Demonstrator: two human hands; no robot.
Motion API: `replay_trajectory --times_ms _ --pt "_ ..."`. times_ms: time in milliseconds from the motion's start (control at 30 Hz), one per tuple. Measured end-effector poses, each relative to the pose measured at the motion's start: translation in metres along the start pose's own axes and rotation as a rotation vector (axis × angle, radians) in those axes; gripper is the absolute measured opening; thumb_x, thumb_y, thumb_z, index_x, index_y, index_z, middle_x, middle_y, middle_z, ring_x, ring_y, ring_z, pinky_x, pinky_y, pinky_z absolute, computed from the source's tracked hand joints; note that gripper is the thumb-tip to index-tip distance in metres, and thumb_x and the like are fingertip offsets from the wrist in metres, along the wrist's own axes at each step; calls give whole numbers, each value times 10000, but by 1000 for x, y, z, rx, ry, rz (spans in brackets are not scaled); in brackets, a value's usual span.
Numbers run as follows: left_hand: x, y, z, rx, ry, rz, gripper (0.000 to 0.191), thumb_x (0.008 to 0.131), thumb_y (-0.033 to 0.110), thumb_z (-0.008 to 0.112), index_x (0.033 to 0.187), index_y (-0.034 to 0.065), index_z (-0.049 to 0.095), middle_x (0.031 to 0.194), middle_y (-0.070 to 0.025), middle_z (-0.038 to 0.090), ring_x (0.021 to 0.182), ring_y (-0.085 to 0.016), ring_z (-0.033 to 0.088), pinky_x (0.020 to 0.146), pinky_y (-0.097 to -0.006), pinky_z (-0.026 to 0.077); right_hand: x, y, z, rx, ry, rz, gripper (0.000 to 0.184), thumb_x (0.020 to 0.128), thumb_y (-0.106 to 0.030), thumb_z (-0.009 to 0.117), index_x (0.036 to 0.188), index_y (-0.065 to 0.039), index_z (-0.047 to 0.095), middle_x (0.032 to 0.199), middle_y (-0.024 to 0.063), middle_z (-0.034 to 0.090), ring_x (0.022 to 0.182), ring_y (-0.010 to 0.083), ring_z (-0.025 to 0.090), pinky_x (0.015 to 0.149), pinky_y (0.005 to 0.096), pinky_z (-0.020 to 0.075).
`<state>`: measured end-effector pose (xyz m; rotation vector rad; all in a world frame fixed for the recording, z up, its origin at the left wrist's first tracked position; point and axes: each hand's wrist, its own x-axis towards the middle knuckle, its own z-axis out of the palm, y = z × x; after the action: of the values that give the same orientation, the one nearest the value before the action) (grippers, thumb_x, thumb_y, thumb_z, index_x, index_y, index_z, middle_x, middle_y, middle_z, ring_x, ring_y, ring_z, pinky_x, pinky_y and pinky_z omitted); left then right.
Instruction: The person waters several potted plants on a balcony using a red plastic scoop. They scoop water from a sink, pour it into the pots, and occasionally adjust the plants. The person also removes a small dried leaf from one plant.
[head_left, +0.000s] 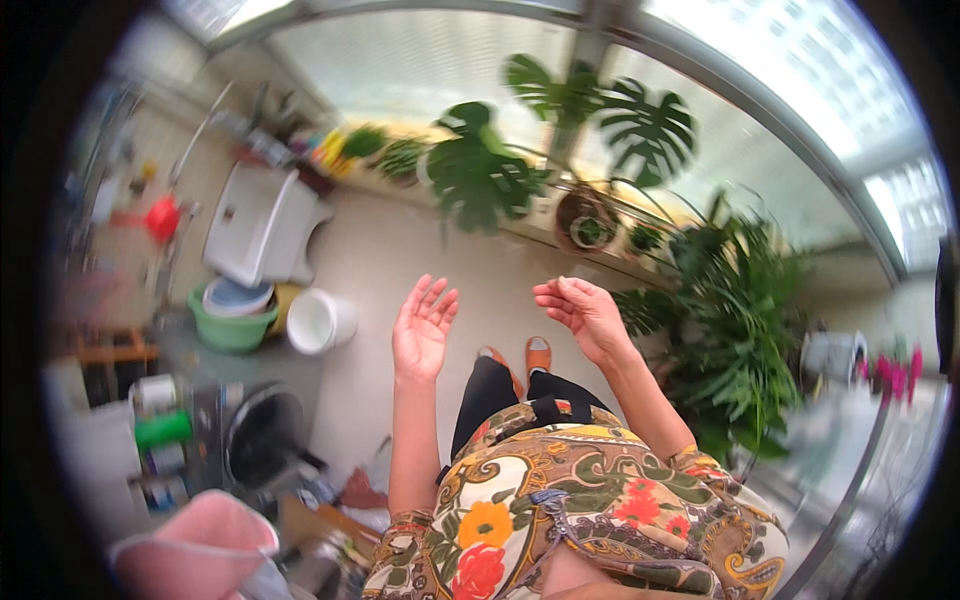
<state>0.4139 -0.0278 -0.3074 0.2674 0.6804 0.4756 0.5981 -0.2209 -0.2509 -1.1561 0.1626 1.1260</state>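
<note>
Both my hands are raised in front of my body above the pale floor (375, 262). My left hand (424, 330) is palm up with its fingers apart and holds nothing. On the other side, my right hand (585, 311) has its fingers bent, the thumb close to the index finger; whether something small is between them cannot be made out. Neither hand touches the other. Past them stands a potted monstera plant (480, 169) with large split leaves. Below the hands are my feet in orange slippers (538, 352).
At the left are a white sink basin (251, 217), a green plastic basin (232, 330), a white bucket (319, 321) and a round black lidded object (266, 435). A pink fabric item (202, 547) lies lower left. Dense leafy plants (735, 322) fill the right, below windows.
</note>
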Motion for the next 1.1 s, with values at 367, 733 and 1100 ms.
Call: replay_trajectory --times_ms 367,733,1100 --pt "5 219 -142 -81 382 308 394 970 222 470 1298 4 474 1208 -150 543 1093 -275 560 960 -389 471 176 67 255 -256 -352 154 187 944 -195 580 892 -25 638 951 93 682 838 120 635 790 255 497" --pt "71 505 -200 -82 395 484 370 973 190 458 1291 4 491 1185 -150 582 1086 -269 575 961 -379 480 363 118 607 -414 -579 -44 255 914 -248 622 838 -5 635 826 93 684 738 139 639 714 268 491" --pt "157 690 -238 -163 453 686 400 965 227 490 1287 -9 492 1176 -146 554 1069 -265 563 940 -369 467 678 173 903 -1510 -606 -623 471 719 -154 707 1182 -131 621 1000 148 682 920 302 664 793 386 534"
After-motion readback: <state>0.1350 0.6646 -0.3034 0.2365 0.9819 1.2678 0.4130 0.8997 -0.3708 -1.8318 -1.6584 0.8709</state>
